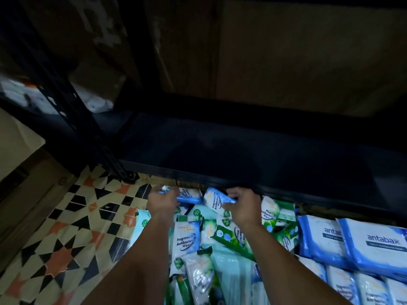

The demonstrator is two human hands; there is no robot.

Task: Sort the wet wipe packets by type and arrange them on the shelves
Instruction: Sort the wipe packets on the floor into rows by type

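Both my hands reach forward over a heap of wipe packets, just below the front edge of a dark shelf (220, 155). My left hand (161, 202) grips a blue and white packet (189, 198). My right hand (244, 205) grips another blue and white Fragrance Free Antibacterial packet (214, 199). The two held packets nearly touch between the hands. Beneath them lies a loose pile of mixed packets (209, 249), some blue and white, some green. Blue antabax packets (372, 245) sit in a neat row at the right.
A black shelf upright (72, 111) stands at the left, with patterned floor tiles (72, 227) beside it. Cardboard boxes (297, 58) fill the dark space above the shelf. More blue and white packets (352, 285) line the lower right.
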